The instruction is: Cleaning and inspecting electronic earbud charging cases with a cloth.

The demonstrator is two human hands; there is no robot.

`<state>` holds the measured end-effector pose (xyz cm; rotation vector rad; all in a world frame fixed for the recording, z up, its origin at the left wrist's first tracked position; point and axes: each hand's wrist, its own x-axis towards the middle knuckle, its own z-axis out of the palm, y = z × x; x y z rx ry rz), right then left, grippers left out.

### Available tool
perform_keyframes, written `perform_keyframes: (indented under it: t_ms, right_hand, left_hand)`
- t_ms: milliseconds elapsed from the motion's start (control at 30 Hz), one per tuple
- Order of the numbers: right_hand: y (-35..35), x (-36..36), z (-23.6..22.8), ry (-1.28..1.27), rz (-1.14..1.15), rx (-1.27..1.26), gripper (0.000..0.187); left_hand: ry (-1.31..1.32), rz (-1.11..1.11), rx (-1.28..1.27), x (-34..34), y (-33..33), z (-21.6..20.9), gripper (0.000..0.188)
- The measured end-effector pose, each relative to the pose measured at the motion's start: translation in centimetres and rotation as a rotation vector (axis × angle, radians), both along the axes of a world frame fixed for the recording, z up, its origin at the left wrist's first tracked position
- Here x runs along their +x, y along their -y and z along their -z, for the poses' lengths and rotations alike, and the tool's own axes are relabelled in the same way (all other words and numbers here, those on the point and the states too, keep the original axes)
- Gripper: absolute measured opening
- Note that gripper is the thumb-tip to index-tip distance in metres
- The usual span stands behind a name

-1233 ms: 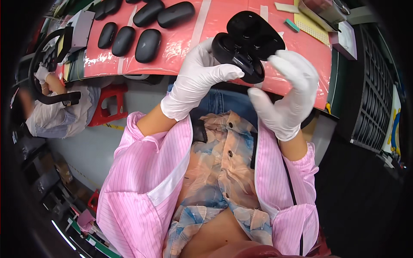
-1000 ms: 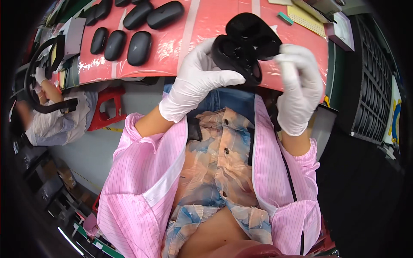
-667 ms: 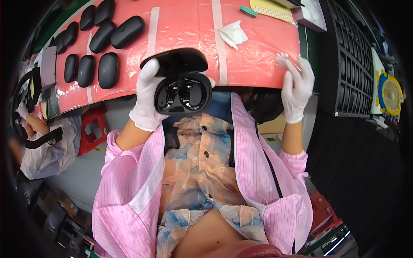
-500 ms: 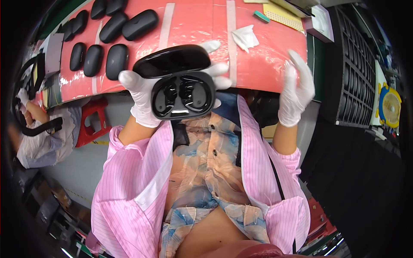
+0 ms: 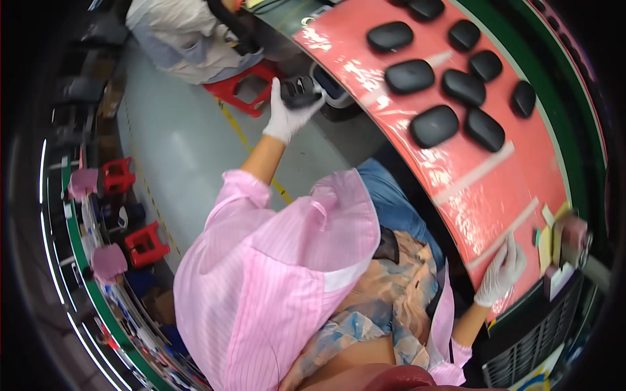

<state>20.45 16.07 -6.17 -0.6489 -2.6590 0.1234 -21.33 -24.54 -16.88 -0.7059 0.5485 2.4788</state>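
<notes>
The left hand (image 5: 289,112) had carried the black headset part (image 5: 301,91) away from the chest, gripping it beyond the table (image 5: 482,195) end. The right hand (image 5: 501,272) had released, resting flat on the red mat.

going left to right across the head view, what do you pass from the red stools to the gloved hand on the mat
red stool by the floor edge → red stool further up → left hand gripping a dark device → black oval case on the red mat → right hand resting flat on the mat
</notes>
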Motion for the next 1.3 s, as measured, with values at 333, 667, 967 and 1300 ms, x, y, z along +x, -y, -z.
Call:
perform_keyframes:
  t_ms: [333,667,967,1300]
  right_hand:
    - [2.0,-1.0,-2.0,0.147,0.221,-0.118,0.029]
    - [-12.2,-2.5,-11.9,-0.388,0.345,-0.184,0.021]
    - [-18.4,-1.9,-13.1,0.067,0.311,0.096,0.029]
    - [-2.0,-7.9,-12.2,-0.45,-0.338,-0.518,0.025]
  left_hand:
    - [-0.937,-0.186,-1.792,-13.4,6.9,2.7,0.047]
    - [-0.2,0.296,-0.399,-4.9,4.8,-1.9,0.075]
    - [-0.852,0.635,0.076,7.7,-4.9,-14.8,0.12]
    - [-1.103,0.676,-0.197,16.8,-21.6,-19.5,0.116]
